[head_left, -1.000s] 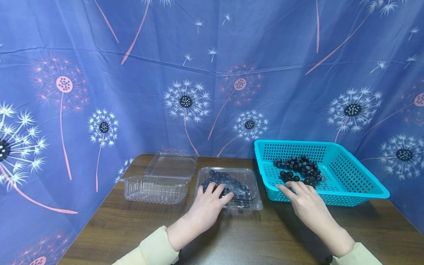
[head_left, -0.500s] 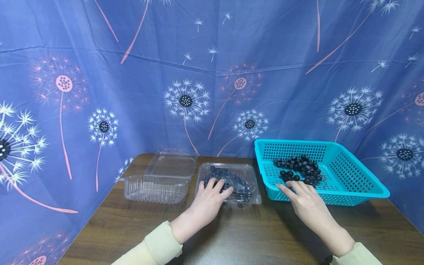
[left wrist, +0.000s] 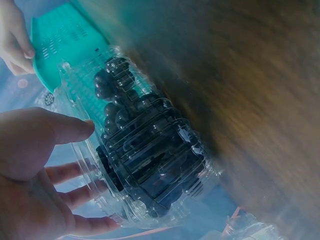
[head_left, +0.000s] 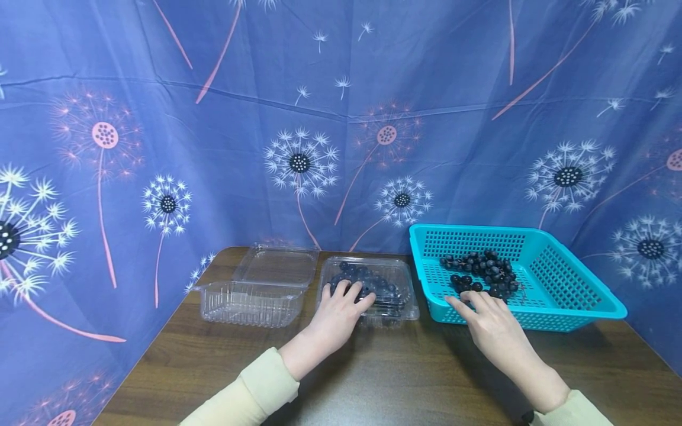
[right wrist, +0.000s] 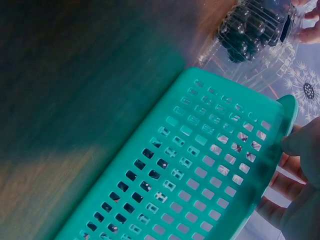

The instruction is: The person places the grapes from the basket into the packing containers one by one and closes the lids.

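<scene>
In the head view my left hand lies over a lidded clear plastic clamshell box with dark grapes inside. Its fingers are spread and fairly straight on the lid; the left wrist view shows thumb and fingertips against the clear plastic. My right hand holds the front rim of a turquoise slotted basket, near its left corner. From the right wrist view, the thumb is at the rim's edge and the fingers pass over it, tips hidden. Dark grape bunches lie in the basket just beyond that hand.
Left of the grape box stands another clear clamshell, empty, its lid folded back. Everything rests on a brown wooden table. Behind it hangs a blue cloth with a dandelion print, close to the table's back edge.
The grape-filled box has slid a little away from me, towards the cloth, with my left hand moving along on it. My right hand and the basket have stayed in place.
</scene>
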Motion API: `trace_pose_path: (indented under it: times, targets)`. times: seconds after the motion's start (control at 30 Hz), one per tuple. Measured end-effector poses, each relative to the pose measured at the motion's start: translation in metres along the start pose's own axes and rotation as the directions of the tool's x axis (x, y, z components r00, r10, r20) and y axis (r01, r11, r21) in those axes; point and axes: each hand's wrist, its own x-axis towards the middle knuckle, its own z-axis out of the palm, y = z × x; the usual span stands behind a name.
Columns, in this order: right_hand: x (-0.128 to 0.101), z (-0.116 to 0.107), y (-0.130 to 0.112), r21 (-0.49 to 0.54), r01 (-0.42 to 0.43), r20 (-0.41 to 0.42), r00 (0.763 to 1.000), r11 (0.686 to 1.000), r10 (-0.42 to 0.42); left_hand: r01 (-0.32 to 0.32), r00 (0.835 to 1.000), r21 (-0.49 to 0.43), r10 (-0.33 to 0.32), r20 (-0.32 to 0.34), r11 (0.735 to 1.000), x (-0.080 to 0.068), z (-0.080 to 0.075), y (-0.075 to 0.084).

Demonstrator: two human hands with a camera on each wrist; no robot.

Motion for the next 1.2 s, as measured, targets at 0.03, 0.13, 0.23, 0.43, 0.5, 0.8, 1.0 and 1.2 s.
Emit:
trace_pose_path:
  times: [0.03,0.13,0.23,0.43,0.5,0.8,1.0,1.2]
  targets:
    - [0.000,0.000,0.000,0.002,0.000,0.002,1.000,1.000,0.000,0.000,1.000,-0.003,0.000,0.003,1.000,0.001,0.001,0.000]
    - [-0.001,-0.001,0.000,0.002,0.000,0.005,1.000,1.000,0.000,0.000,1.000,-0.008,0.000,0.007,1.000,0.003,0.003,-0.001]
    - [-0.001,-0.001,0.000,0.006,0.000,0.009,1.000,1.000,0.000,0.000,1.000,-0.008,0.000,0.014,1.000,0.005,0.005,-0.001]
    - [-0.001,-0.001,0.001,0.009,0.005,-0.002,1.000,1.000,-0.005,0.001,1.000,-0.004,-0.001,0.027,1.000,0.009,0.008,-0.002]
    - [-0.001,0.000,0.001,0.006,0.007,-0.009,1.000,1.000,-0.007,0.003,0.999,-0.003,-0.003,0.035,1.000,0.010,0.009,-0.003]
    - [-0.001,0.001,0.001,0.005,0.011,-0.031,0.999,1.000,-0.011,0.025,0.998,-0.013,-0.024,0.056,1.000,0.018,0.013,-0.004]
    - [-0.001,0.002,0.001,-0.003,0.006,-0.017,1.000,1.000,-0.006,0.041,0.997,-0.029,-0.040,0.064,0.999,0.024,0.016,-0.007]
    - [0.000,0.001,0.000,-0.009,0.017,-0.026,1.000,1.000,-0.017,0.045,0.998,-0.037,-0.044,0.045,0.998,0.029,0.021,-0.010]
